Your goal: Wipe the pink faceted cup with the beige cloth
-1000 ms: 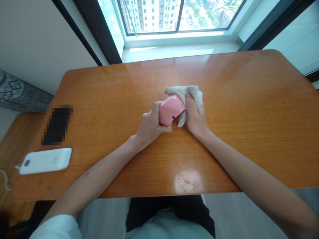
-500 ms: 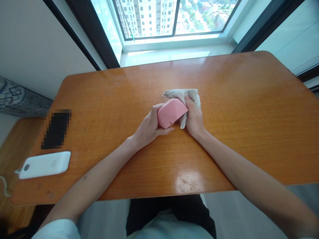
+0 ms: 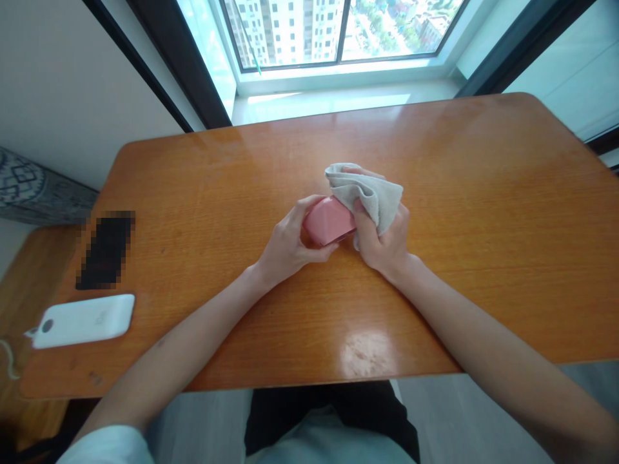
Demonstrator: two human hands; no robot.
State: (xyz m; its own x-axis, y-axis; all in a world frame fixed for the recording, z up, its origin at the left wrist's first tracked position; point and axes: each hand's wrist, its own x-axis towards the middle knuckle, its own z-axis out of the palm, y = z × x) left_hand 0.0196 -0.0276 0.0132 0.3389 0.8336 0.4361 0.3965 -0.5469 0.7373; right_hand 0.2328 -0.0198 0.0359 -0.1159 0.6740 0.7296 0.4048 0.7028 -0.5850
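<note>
A pink faceted object, its exact kind unclear, is held over the middle of the table. My left hand grips it from the left, thumb and fingers on opposite sides. In my right hand is a bunched pale grey cloth, which lies across the palm and fingers. The cloth and the right thumb are against the upper right side of the pink object. Most of my right fingers are hidden behind the cloth.
The brown wooden table spans the view below a window. At its left side lie a white device with a cord and a pixelated black rectangle. The table's near edge runs in front of my body.
My right hand has turned and shifted slightly right, bringing the cloth over the top of the hand. The pink object has tilted a little in my left hand.
</note>
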